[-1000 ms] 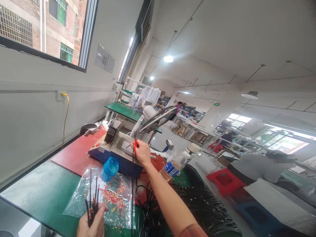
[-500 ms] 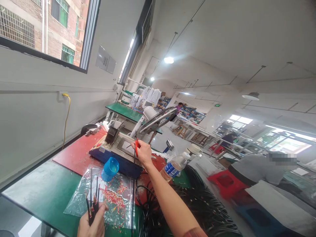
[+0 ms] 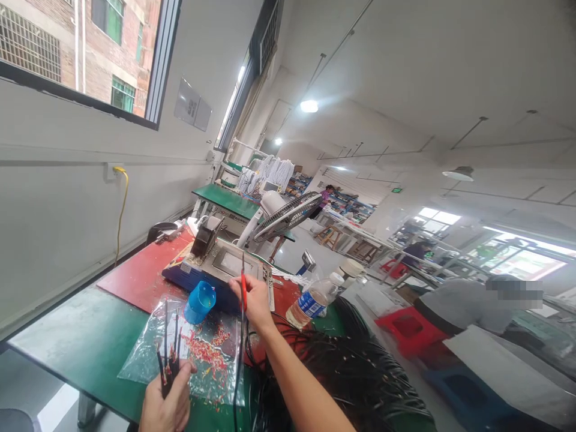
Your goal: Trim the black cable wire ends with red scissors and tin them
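My left hand [image 3: 165, 399], low in the view, is closed round a bundle of short black cables [image 3: 170, 366]. Their upright ends show small coloured wires. My right hand [image 3: 252, 300] grips red-handled scissors [image 3: 243, 293], with the dark tip pointing up. A long black cable [image 3: 238, 372] hangs below this hand; whether the fingers also pinch it is hidden. Behind the right hand stands a blue machine [image 3: 180, 278] with a metal top. Between the hands, a clear plastic bag [image 3: 139, 354] lies under scattered red and yellow wire scraps [image 3: 204, 351] and a blue cup [image 3: 200, 303].
A heap of black cables [image 3: 351, 378] covers the table's right side, beside a drink bottle [image 3: 310, 303]. A fan [image 3: 288, 216] stands beyond the machine. Red [image 3: 405, 327] and blue stools are at the right, where a person in grey [image 3: 463, 303] bends over.
My right hand has come down and slightly left with the scissors, away from the machine's top. The black cable below it has swung left. My left hand stays nearly still with its bundle.
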The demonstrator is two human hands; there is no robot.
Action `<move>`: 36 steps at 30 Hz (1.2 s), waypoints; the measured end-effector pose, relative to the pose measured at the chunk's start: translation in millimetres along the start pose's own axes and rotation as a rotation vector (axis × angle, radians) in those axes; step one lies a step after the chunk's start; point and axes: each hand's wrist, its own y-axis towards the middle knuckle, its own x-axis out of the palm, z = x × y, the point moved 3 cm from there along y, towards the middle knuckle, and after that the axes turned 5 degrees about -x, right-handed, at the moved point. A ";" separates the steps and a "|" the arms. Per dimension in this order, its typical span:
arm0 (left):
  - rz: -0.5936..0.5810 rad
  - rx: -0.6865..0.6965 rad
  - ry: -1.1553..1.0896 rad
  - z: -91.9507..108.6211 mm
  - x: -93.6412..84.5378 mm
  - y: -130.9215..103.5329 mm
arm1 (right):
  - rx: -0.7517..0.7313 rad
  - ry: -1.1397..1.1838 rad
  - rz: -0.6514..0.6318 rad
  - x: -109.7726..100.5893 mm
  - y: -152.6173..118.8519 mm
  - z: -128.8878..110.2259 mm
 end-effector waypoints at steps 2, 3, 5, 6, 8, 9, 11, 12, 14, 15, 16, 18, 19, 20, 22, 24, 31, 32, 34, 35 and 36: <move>0.009 -0.006 -0.002 4.5 2.8 -3.5 | 0.003 -0.020 -0.023 7.3 -14.9 1.0; 0.014 -0.008 -0.003 6.3 3.9 -4.8 | -0.005 -0.059 -0.029 11.1 -21.9 1.3; 0.019 -0.012 0.001 8.8 5.3 -6.4 | -0.014 -0.128 -0.024 18.2 -33.7 1.6; 0.018 -0.013 0.004 9.5 5.6 -6.6 | -0.017 -0.164 -0.017 21.3 -38.1 1.6; 0.016 -0.017 0.006 9.5 5.5 -6.4 | -0.019 -0.212 0.000 26.1 -44.1 1.7; 0.015 -0.020 0.006 9.1 5.2 -6.0 | -0.017 -0.213 0.011 27.6 -45.9 1.9; 0.011 -0.026 0.005 8.1 4.6 -5.3 | -0.003 -0.153 0.040 28.7 -48.3 3.8; 0.009 -0.025 0.005 7.7 4.5 -5.0 | 0.014 -0.094 0.058 28.4 -49.2 5.6; 0.016 -0.017 0.009 7.4 4.4 -5.0 | 0.085 0.075 0.102 26.6 -51.7 11.3; 0.020 -0.010 0.012 7.6 4.5 -5.2 | 0.136 0.184 0.122 25.4 -53.3 14.5; 0.025 -0.004 0.014 8.0 4.7 -5.7 | 0.190 0.303 0.144 24.2 -55.2 17.5; 0.031 0.002 0.016 9.2 5.5 -6.8 | 0.292 0.543 0.189 21.1 -59.6 21.4; 0.032 0.003 0.014 9.9 6.0 -7.4 | 0.335 0.649 0.207 19.4 -61.9 21.9; 0.034 0.004 0.012 10.7 6.5 -7.9 | 0.370 0.738 0.220 17.4 -64.2 21.7; 0.038 0.009 0.012 12.2 7.3 -8.7 | 0.424 0.875 0.228 13.5 -68.7 20.2; 0.038 0.017 0.012 13.1 8.1 -8.8 | 0.462 0.982 0.225 9.8 -73.1 19.4; 0.052 0.018 0.017 9.1 6.1 -5.7 | 0.512 1.106 0.246 -2.2 -84.2 24.3; 0.051 0.019 0.017 8.4 5.5 -4.9 | 0.510 1.101 0.253 -3.5 -85.6 24.9; 0.044 0.025 0.025 8.1 4.9 -3.8 | 0.495 1.062 0.271 -5.2 -89.8 26.2; 0.041 0.023 0.040 8.6 5.1 -3.8 | 0.480 1.016 0.279 -5.4 -92.9 26.9; 0.037 0.018 0.068 9.6 5.7 -4.4 | 0.457 0.941 0.290 -5.3 -96.9 27.6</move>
